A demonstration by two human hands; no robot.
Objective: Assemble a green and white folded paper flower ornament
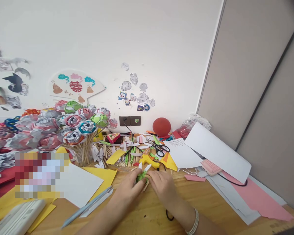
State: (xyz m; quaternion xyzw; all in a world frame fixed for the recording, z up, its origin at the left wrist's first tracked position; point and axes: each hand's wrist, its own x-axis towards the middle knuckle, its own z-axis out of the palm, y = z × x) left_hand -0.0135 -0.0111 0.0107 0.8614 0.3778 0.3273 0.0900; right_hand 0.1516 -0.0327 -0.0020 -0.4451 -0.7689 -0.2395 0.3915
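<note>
1. Fingers: the left hand (127, 188) is closed around the green folded paper (140, 177), just nearer than the yellow glue gun (148, 160); the right hand (163, 187) has its fingertips pinched together, seemingly on the paper's right edge.
2. Table (137, 213): a loosened grip could drop the piece among the paper scraps (115, 157), left of and beyond the glue gun.
3. Paper flowers (74, 125): well left of the glue gun, they could be crushed by a wide sweep of the left arm.
4. Glue gun: if hot, its closeness could mean a burn from one careless reach.
5. Scissors (161, 149): just beyond the glue gun, to its right; blind groping there risks a nick.
6. Green paper: too hard a pinch could crease it.
7. Stick (146, 186): below the glue gun, partly hidden by the fingers; a bump could shift it.
</note>
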